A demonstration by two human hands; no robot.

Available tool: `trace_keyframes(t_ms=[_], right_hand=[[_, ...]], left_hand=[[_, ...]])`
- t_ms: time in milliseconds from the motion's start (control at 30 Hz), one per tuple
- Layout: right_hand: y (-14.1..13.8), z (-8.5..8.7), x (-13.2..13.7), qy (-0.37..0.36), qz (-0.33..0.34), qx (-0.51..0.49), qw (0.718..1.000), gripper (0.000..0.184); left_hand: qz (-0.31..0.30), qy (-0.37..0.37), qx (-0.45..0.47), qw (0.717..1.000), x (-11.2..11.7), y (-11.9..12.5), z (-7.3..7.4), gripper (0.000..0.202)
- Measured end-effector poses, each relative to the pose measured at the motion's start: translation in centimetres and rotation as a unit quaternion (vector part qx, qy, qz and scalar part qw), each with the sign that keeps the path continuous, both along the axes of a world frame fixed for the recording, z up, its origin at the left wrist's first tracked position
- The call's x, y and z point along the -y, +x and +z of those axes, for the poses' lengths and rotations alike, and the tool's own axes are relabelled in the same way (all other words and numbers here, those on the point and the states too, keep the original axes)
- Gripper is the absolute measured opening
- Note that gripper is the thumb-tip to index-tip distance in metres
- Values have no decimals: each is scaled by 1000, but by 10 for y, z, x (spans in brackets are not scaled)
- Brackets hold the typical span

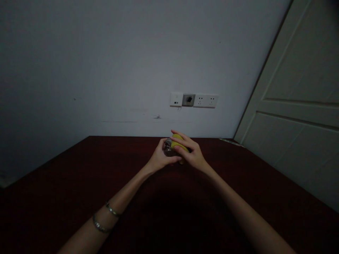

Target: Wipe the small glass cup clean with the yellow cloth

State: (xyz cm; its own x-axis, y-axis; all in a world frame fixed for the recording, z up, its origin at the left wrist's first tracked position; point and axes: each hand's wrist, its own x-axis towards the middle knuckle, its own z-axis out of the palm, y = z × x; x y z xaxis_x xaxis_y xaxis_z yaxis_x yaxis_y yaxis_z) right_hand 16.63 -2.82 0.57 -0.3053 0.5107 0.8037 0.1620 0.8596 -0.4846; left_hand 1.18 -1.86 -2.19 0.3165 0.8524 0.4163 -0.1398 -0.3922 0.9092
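Just above the far part of the table, my two hands meet around a small clear container (168,148) that looks like glass or plastic. My left hand (159,157) is closed about its left side, with the thumb stretched along the underside. Over the right side, my right hand (192,152) has its fingers wrapped on a yellow rounded piece (178,142), which is against the container. Whether this piece is a lid or a sponge I cannot tell. A small pale spot beneath the fingers is too dim to name.
The dark red table (111,158) reaches back to a grey-white wall (119,63). Sockets and a switch plate (194,100) are set in the wall. A pale panelled door (299,106) stands to the right, and a thin strip (231,142) lies at the table's far right edge.
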Motion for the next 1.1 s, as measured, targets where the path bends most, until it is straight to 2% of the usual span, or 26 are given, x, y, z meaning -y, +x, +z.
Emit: trace_keyframes(t_ms=[167, 333, 433, 633, 700, 800, 867, 967, 1100], right_hand=[[0, -4, -6, -50, -12, -38, 998, 28], [2, 1, 0, -23, 9, 29, 999, 28], [3, 1, 0, -23, 13, 20, 999, 28], [1, -6, -13, -133, -2, -101, 986, 31], [2, -8, -16, -182, -1, -127, 975, 36], [7, -11, -17, -223, 29, -138, 964, 40], [11, -11, -17, -213, 56, -108, 969, 43], [16, -10, -14, -145, 70, -31, 986, 53], [14, -10, -11, -69, 25, 53, 996, 70]], left_hand=[[23, 9, -29, 999, -1, -1, 1, 69], [48, 20, -51, 997, -4, 0, -2, 67], [67, 40, -70, 995, -5, -1, -4, 68], [95, 65, -102, 988, -3, -1, 1, 77], [81, 45, -85, 992, -3, 0, 3, 77], [23, -29, -68, 997, -3, 1, 5, 73], [-6, -74, -70, 995, -4, -1, 5, 70], [-23, -104, -74, 992, -4, -3, 5, 68], [-37, -137, -66, 988, -2, -2, 10, 58]])
